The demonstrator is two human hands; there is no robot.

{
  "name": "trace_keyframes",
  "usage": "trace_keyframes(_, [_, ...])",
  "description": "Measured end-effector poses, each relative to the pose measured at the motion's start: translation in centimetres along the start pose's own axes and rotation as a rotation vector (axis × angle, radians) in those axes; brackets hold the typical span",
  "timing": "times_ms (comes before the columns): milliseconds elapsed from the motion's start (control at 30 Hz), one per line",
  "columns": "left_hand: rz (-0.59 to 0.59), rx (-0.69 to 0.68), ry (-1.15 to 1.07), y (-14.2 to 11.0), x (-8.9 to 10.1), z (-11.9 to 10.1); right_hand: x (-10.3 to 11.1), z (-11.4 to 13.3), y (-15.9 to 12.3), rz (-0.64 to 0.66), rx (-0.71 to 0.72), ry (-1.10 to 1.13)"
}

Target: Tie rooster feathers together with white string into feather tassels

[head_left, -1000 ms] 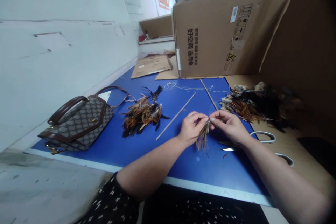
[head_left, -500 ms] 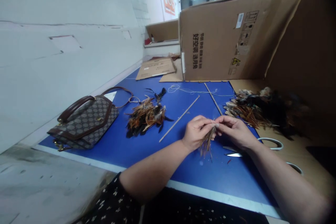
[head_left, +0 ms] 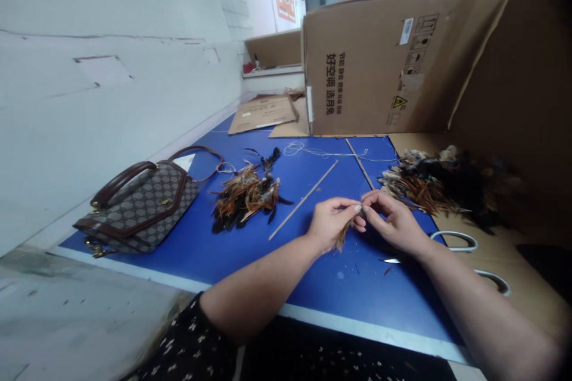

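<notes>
My left hand (head_left: 331,221) is closed around a small bunch of brown feathers (head_left: 341,238), whose tips hang below the fingers. Thumb and fingers of my right hand (head_left: 392,219) are pinched together at the upper end of the same bunch, touching the left fingertips. Exactly what sits between the right fingertips is too small to make out. Under my right wrist lie scissors (head_left: 454,241), their blades partly hidden by the arm. Left of my hands is a thin wooden stick (head_left: 304,199), and beyond it a pile of brown and black feathers (head_left: 248,195).
A larger feather heap (head_left: 447,181) lies at the right on cardboard. Behind stands a tall cardboard box (head_left: 366,77). Thin string (head_left: 313,151) and a second stick (head_left: 358,162) lie on the blue table (head_left: 250,256). A patterned handbag (head_left: 152,205) occupies the left side.
The bunch of feathers has turned and is now more covered by my left hand, with less of it hanging down. My right fingers have shifted slightly at its upper end.
</notes>
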State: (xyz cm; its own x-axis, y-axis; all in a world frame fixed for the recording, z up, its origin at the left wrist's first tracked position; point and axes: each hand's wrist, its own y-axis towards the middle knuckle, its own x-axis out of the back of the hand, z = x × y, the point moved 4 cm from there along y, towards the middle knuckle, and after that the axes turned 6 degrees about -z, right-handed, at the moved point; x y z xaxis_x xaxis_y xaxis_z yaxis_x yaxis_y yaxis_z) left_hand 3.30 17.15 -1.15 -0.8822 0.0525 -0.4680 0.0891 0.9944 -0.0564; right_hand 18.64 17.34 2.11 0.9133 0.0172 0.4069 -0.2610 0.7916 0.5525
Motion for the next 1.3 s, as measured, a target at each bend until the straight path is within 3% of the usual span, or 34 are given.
trace_keyframes(167, [-0.028, -0.01, 0.024, 0.2, 0.3, 0.3, 0.0, 0.4, 0.0, -0.024, 0.217, -0.214])
trace_keyframes(467, [-0.079, 0.013, -0.047, 0.5, 0.4, 0.6, -0.5, -0.1, -0.3, -0.013, 0.253, -0.402])
trace_keyframes(667, [-0.062, 0.041, 0.035, 0.2, 0.3, 0.7, -0.6, 0.3, -0.4, -0.014, 0.306, -0.55])
trace_keyframes(933, [-0.088, 0.009, 0.078, 0.1, 0.2, 0.7, -0.8, 0.7, -0.9, -0.042, 0.339, -0.597])
trace_keyframes(1300, [-0.183, -0.031, 0.028, 1.1, 1.0, 0.2, -0.8, 0.5, -0.5, -0.109, 0.249, -0.389])
